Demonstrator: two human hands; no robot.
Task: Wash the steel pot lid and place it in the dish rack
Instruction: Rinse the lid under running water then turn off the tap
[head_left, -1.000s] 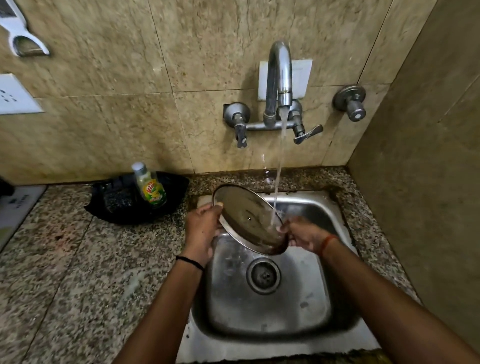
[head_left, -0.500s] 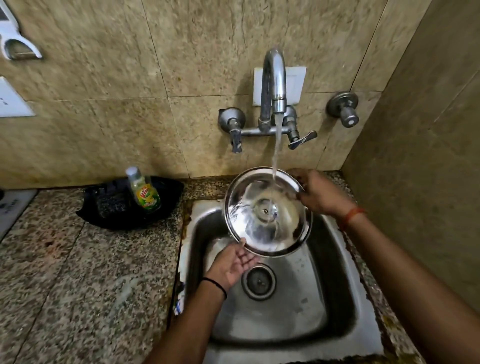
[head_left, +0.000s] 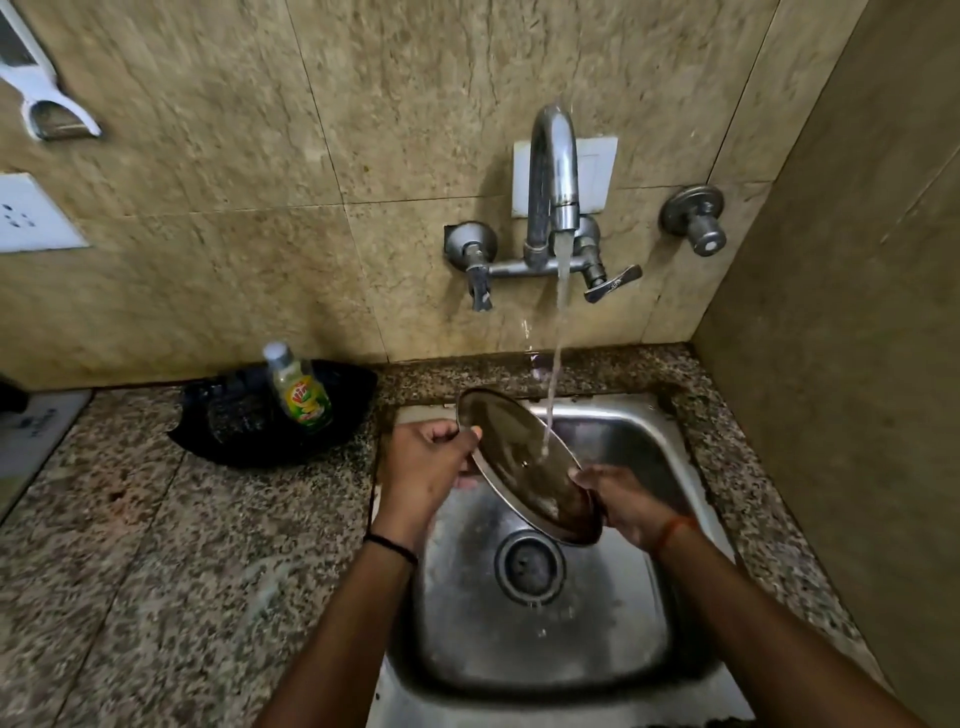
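Rinsing the steel pot lid (head_left: 524, 462) over the sink (head_left: 613, 654).

My left hand (head_left: 428, 467) is curled around the lid's upper left rim and my right hand (head_left: 623, 501) grips its lower right edge, so the lid sits tilted between my hands above the basin. Water from the tap (head_left: 553, 171) strikes its face. A dish soap bottle (head_left: 301, 389) stands in a black tray (head_left: 249, 431) on the worktop (head_left: 130, 571), left of the sink.
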